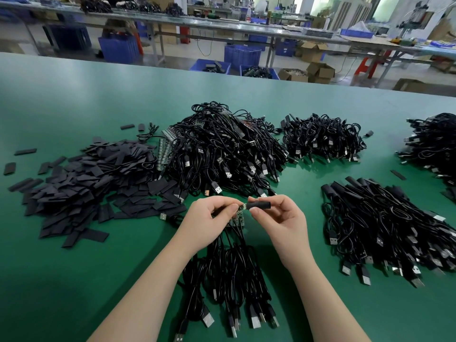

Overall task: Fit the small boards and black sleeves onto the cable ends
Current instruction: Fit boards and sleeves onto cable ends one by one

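- Green mat (98, 280) across the whole work table, cables and sleeves heaped on it.
- Low centre of the frame: left hand (209, 220) curled round a bunch of cable ends with small boards (237, 216), thumb and forefinger pinching the uppermost board near its tip.
- Just right of it: right hand (278, 218) pinching a black sleeve (261, 205) between thumb and fingers, sleeve lying level, its left mouth at the tip of the board; impossible to tell how far over the board it sits.
- Below both hands: bundle of held cables (232, 275) trailing toward the bottom edge, USB plugs fanned out on the mat near the lower centre.
- Left of the frame: broad pile of flat black sleeves (93, 178), a few strays scattered toward the far left edge.
- Centre, above the hands: large heap of black cables (222, 149), strips of small boards (164, 151) showing along its left side, touching the sleeve pile.
- Upper right of centre: smaller cable heap (323, 139), apart from the large one.
- Right of the hands: heap of sleeved cables (385, 223), black sleeves at its upper end, plugs toward the lower right.
- Far right edge: another cable heap (436, 144), cut off by the frame.
- Top of the frame: long benches, blue crates (243, 55) and cardboard boxes on the floor, blurred.
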{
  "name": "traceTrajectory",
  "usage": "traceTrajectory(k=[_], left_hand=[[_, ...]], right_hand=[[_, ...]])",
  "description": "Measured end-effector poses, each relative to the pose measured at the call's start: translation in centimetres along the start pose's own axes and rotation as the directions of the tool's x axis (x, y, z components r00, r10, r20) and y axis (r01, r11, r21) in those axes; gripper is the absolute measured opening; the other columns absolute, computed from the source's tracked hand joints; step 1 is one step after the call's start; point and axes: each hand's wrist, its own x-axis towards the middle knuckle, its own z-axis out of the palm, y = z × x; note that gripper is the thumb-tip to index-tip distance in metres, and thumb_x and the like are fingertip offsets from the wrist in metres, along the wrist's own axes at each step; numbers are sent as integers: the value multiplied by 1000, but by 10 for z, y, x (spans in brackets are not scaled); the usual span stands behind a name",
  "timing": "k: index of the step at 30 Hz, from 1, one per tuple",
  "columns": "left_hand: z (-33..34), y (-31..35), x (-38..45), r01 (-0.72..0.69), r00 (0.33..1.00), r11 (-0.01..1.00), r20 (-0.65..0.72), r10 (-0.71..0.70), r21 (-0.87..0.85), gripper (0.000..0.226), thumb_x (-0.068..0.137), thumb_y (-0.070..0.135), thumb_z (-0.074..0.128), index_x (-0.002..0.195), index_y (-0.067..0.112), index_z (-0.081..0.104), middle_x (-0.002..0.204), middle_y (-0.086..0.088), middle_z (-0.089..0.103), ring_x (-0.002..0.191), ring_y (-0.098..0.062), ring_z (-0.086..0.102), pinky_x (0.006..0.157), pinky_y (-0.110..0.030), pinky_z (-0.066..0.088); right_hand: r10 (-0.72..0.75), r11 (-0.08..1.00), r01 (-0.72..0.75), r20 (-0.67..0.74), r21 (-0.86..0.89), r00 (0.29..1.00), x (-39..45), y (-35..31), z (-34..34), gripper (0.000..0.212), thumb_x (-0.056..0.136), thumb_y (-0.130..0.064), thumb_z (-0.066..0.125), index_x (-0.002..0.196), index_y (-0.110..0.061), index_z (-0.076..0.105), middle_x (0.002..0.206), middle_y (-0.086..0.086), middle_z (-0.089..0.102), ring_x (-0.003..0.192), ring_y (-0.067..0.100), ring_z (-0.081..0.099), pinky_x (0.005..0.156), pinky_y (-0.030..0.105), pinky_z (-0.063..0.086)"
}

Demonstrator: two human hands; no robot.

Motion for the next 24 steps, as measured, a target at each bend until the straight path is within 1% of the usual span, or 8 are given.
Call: traceTrajectory(k=[4, 7, 9, 11, 15, 18, 24], left_hand=[[0, 0, 0, 2, 1000, 1000, 5, -2, -14, 30, 95, 19, 61, 91, 48, 68, 84, 22, 70, 77, 4, 65, 71, -9, 47], [0, 0, 0, 11, 1000, 1000, 5, -11, -23, 29, 95, 20, 61, 91, 47, 69, 84, 21, 71, 78, 3, 65, 71, -10, 48], [0, 1, 0, 20, 1000, 999, 9, -20, -28, 28, 94, 20, 62, 91, 47, 69, 85, 21, 71, 80, 2, 65, 72, -10, 48], [0, 1, 0, 23, 1000, 999, 14, -23, -28, 29, 94, 20, 62, 90, 48, 68, 86, 22, 71, 81, 3, 65, 73, -9, 48], [-1, 2, -1, 12, 1000, 1000, 17, -11, -20, 29, 95, 20, 62, 91, 48, 68, 84, 23, 70, 77, 4, 64, 69, -8, 46], [0, 2, 0, 5, 1000, 1000, 13, -5, -21, 31, 94, 19, 62, 90, 49, 68, 83, 23, 70, 76, 4, 64, 69, -7, 46], [0, 1, 0, 3, 1000, 1000, 11, -3, -28, 33, 94, 18, 62, 88, 50, 68, 83, 21, 71, 77, 3, 65, 70, -8, 47]], right_hand=[[53, 998, -53, 25, 26, 998, 1, 1, -2, 24, 83, 5, 73, 88, -19, 70, 100, 7, 76, 92, 17, 73, 79, 22, 56], [103, 993, -106, 59, 60, 993, 1, 0, -4, 23, 85, 2, 71, 86, -21, 72, 101, 10, 76, 92, 18, 72, 81, 26, 57], [114, 991, -119, 72, 64, 991, 1, -1, -5, 21, 85, 2, 70, 88, -18, 71, 101, 11, 76, 92, 19, 72, 81, 26, 57], [108, 992, -112, 70, 54, 992, 1, -1, -4, 23, 85, 3, 71, 87, -20, 71, 101, 10, 76, 92, 19, 73, 81, 26, 57], [61, 998, -61, 32, -5, 998, 1, -1, -2, 25, 83, 5, 73, 85, -20, 71, 99, 9, 76, 92, 20, 73, 80, 25, 56], [36, 998, -35, 28, -48, 999, 1, -4, -2, 30, 82, 4, 74, 82, -26, 73, 96, 7, 76, 89, 17, 73, 77, 21, 55], [1, 997, -1, 5, -80, 1000, -1, -5, -1, 22, 82, 5, 74, 87, -17, 70, 94, 4, 76, 87, 14, 73, 76, 17, 54]])
